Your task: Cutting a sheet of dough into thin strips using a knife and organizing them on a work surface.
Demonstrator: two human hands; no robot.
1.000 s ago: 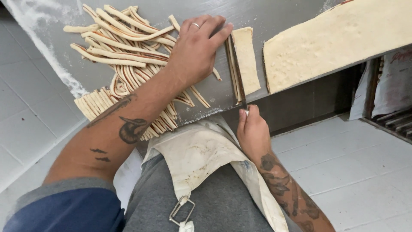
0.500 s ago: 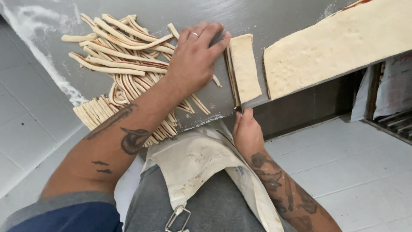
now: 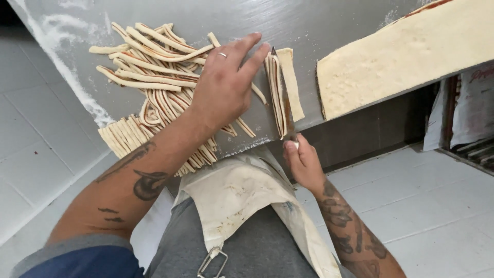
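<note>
A long knife (image 3: pixel 284 105) lies with its blade along a narrow slab of dough (image 3: pixel 289 82) just right of centre in the upper half of the frame, on a grey metal worktable (image 3: pixel 288 25). The blade runs from the far end of the slab back toward the table's near edge, and freshly cut strips (image 3: pixel 274 95) stand on edge just to its left, touching it. The right hand (image 3: pixel 303 164) is closed around the knife's handle at the table's near edge, a little below the middle of the frame, thumb laid on top. The left hand (image 3: pixel 224 85) is spread wide and flat on the table, its fingertips touching the left side of the cut strips; a ring shows on one finger, and the tattooed forearm runs down toward the lower left. Under and to the left of that hand lies a loose pile of dough strips (image 3: pixel 154 67) showing a reddish filling in their cut edges, some tangled, some lined up side by side at the table's edge. In the upper right a large uncut sheet of dough (image 3: pixel 406 56) lies well apart from the slab, a red line of filling along its far edge. Flour (image 3: pixel 77 85) streaks the table's left edge. At lower centre hangs a stained cream apron (image 3: pixel 242 201) over grey clothing, above a pale tiled floor (image 3: pixel 442 206).
</note>
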